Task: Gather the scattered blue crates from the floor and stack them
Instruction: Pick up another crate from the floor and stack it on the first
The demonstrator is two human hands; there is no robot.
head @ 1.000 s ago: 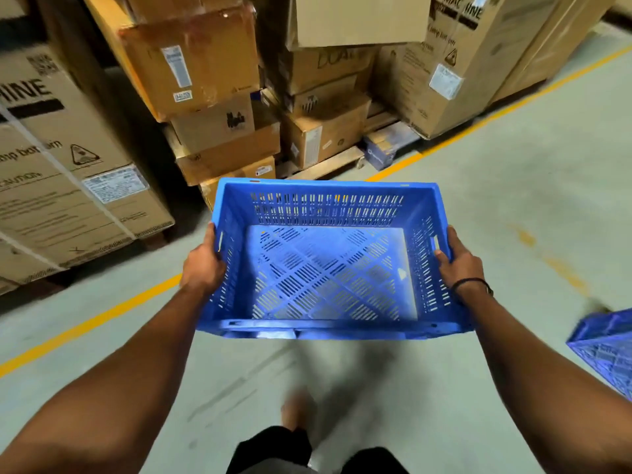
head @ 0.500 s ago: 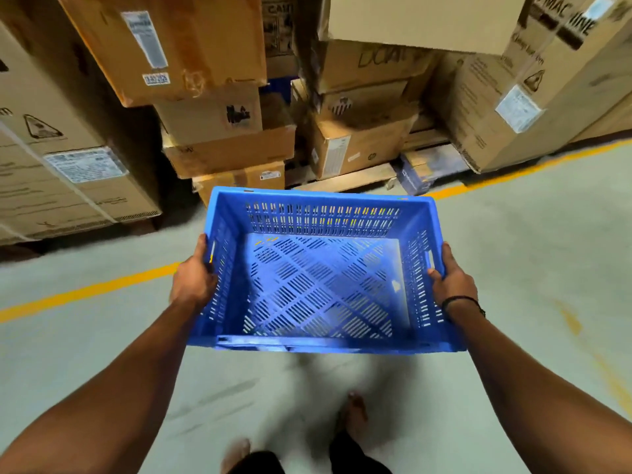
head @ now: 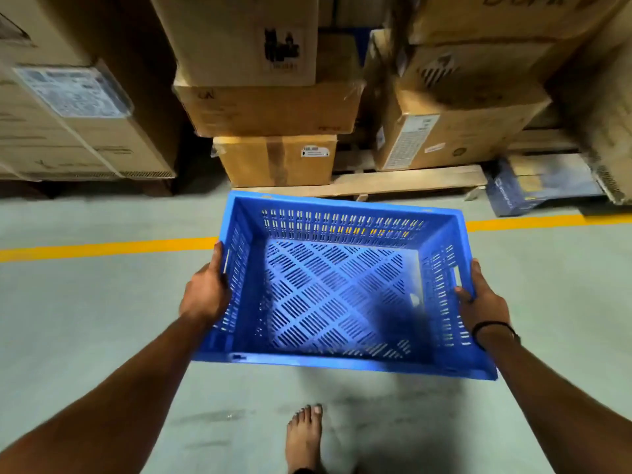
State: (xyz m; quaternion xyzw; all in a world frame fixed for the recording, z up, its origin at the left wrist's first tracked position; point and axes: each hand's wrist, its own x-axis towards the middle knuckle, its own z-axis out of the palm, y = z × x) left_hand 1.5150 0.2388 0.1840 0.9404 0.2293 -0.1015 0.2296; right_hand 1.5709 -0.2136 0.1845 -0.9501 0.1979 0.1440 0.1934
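A: Where is the crate [head: 337, 295] now?
B: We hold it in the air in front of us, above the floor [head: 85, 319]. It is empty, with the mouth up. It tilts a little, and the near right corner hangs lower.
A: And how do we hold it?
B: The left grip [head: 205, 295] is closed round the left wall. The right grip [head: 482, 302] is closed round the right wall, with its thumb over the rim beside the handle slot. The other fingers are behind the walls, so we cannot tell if they pass through the slots.
A: What could go wrong?
B: If one grip slides on the smooth plastic, we think the crate would swing down on that side and could fall.
A: On what?
B: On our bare foot [head: 304, 436], which is just below the near edge. This is the worst case, in our opinion.
A: Anything further out?
B: The boxes [head: 273, 160] and the board [head: 410, 183] are close behind the yellow line [head: 102, 249]. If we go straight on, the far edge could hit them. Also, no stack is in view, so we must turn to find it. The crate hides the floor before our feet, and we could trip.
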